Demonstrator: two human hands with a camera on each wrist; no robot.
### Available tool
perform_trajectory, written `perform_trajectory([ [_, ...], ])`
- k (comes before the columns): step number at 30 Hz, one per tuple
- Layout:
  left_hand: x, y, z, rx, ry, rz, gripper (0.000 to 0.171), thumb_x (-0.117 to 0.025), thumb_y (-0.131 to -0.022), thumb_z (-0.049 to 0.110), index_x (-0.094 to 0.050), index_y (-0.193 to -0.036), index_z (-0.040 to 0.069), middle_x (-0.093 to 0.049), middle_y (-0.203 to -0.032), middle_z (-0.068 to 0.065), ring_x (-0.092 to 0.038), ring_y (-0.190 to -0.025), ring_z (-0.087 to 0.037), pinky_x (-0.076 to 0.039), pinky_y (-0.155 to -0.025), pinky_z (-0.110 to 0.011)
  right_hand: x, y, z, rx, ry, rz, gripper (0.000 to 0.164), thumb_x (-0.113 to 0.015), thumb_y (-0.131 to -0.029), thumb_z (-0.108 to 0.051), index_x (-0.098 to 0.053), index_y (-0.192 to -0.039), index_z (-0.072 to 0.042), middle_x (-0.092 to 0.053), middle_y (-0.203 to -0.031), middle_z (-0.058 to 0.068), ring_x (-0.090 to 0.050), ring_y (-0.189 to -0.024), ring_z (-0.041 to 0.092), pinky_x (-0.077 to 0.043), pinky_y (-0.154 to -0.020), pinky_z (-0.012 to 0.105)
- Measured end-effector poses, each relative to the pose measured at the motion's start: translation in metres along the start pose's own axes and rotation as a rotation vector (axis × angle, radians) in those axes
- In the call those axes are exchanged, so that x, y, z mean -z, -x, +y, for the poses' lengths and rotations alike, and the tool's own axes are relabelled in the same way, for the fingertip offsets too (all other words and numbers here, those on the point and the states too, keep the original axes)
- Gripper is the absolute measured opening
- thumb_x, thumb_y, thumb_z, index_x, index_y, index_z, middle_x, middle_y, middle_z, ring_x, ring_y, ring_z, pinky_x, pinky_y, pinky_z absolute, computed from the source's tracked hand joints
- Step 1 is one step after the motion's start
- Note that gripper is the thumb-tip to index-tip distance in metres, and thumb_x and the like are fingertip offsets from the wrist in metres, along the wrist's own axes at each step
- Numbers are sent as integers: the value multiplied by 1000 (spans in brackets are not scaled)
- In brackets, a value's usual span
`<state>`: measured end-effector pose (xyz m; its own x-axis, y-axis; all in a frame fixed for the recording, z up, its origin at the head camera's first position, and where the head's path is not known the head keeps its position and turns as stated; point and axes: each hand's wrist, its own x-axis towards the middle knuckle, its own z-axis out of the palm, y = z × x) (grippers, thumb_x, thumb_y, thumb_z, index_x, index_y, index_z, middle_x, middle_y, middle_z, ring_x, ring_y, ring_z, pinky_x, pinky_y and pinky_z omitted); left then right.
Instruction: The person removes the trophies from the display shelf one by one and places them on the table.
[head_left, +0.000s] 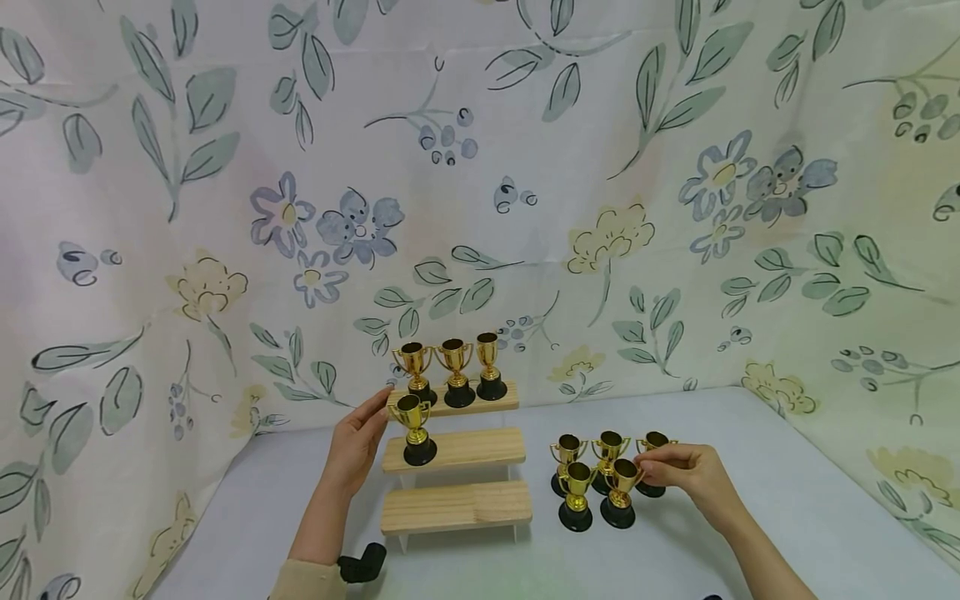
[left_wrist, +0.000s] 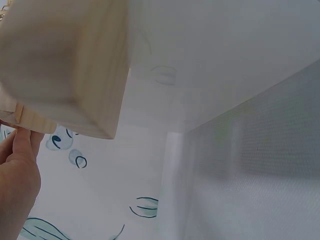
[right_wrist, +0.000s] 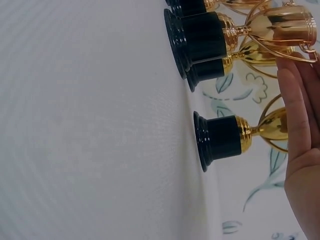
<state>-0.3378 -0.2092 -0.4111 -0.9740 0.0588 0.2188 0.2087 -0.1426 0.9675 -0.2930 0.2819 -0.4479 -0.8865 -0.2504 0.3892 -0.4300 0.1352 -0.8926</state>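
My left hand (head_left: 357, 446) reaches the left end of the top wooden shelf (head_left: 480, 407), its fingers (left_wrist: 22, 142) fairly straight against the wood. Close beside it, a gold trophy cup (head_left: 415, 429) with a black base stands on the middle shelf (head_left: 480, 447). Three more trophies, among them a middle one (head_left: 454, 371), stand in a row on the top shelf. At the right, my right hand (head_left: 686, 475) pinches the handle of an upright gold trophy (head_left: 622, 492), the front right one of a group. In the right wrist view its black base (right_wrist: 205, 37) shows near the table.
Several gold trophies, including a front left one (head_left: 576, 496) and a back right one (head_left: 656, 479), stand close round the held one. The bottom shelf (head_left: 453, 507) is in front of the others. A black object (head_left: 363, 564) lies by the left sleeve. Floral cloth (head_left: 480, 208) hangs behind.
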Motion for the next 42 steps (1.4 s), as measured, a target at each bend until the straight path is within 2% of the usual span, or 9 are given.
perform_trajectory([
  [3, 1, 0, -1, 4, -10, -2, 53, -48, -105, 14, -31, -154, 2, -26, -164, -8, -43, -133, 13, -39, -107, -3, 0, 0, 0, 12, -3, 2, 15, -60, -93, 4, -72, -101, 10, -76, -95, -17, -73, -84, 3, -64, -71, 25],
  [6, 1, -1, -1, 9, -18, -3, 53, -48, -105, 14, -31, -154, 3, -25, -164, -7, -31, -148, -4, -39, -107, -3, 0, -1, -1, 23, -10, 2, 16, -60, -93, 4, -72, -101, 11, -77, -96, -16, -73, -85, 3, -64, -72, 25],
  [8, 2, -1, -2, 11, -18, -5, 53, -48, -105, 14, -31, -154, 3, -25, -164, -7, -22, -153, -14, -38, -107, -2, 0, -2, -2, 30, -12, 0, 16, -59, -94, 4, -71, -101, 11, -77, -96, -15, -73, -86, 3, -64, -72, 25],
  [10, 2, -1, -2, 11, -13, -6, 53, -47, -105, 14, -31, -154, 3, -24, -164, -7, -18, -154, -18, -38, -107, -3, 0, -3, -4, 35, -13, 0, 16, -59, -94, 4, -71, -102, 12, -77, -96, -14, -74, -86, 4, -65, -72, 27],
  [22, 1, -1, -1, 10, 0, -2, 54, -48, -105, 13, -31, -154, 2, -24, -165, -7, -17, -155, -19, -39, -105, -2, -1, -13, -17, 83, -1, 38, 18, -57, -96, 4, -68, -102, 16, -79, -93, -8, -76, -85, 9, -65, -71, 30],
  [29, 2, -1, -2, 11, -1, 4, 53, -48, -104, 13, -33, -153, 2, -25, -164, -6, -30, -148, -3, -39, -106, -3, -7, -26, -38, 164, -9, 34, 17, -56, -95, 5, -70, -101, 13, -79, -95, -8, -76, -87, 10, -65, -73, 28],
  [34, 1, -1, -2, 12, 7, 1, 54, -49, -104, 13, -32, -154, 2, -25, -164, -7, -22, -153, -15, -39, -106, -3, -21, -36, -54, 236, -80, -36, 18, -54, -95, 9, -71, -101, 11, -79, -97, -5, -76, -88, 11, -65, -75, 29],
  [39, 1, 0, -1, 16, 11, 1, 53, -47, -105, 11, -30, -154, 2, -24, -165, -7, -16, -155, -21, -39, -106, -3, -40, -44, -67, 226, -141, -87, 20, -55, -95, 8, -74, -101, 4, -79, -98, -7, -76, -89, 10, -65, -76, 32],
  [42, 1, -1, -1, 14, 9, 3, 52, -46, -105, 11, -31, -154, 2, -24, -165, -8, -16, -155, -21, -39, -106, -3, -54, -50, -76, 222, -164, -92, 18, -57, -94, 6, -74, -102, 5, -79, -98, -7, -76, -90, 10, -65, -77, 30],
])
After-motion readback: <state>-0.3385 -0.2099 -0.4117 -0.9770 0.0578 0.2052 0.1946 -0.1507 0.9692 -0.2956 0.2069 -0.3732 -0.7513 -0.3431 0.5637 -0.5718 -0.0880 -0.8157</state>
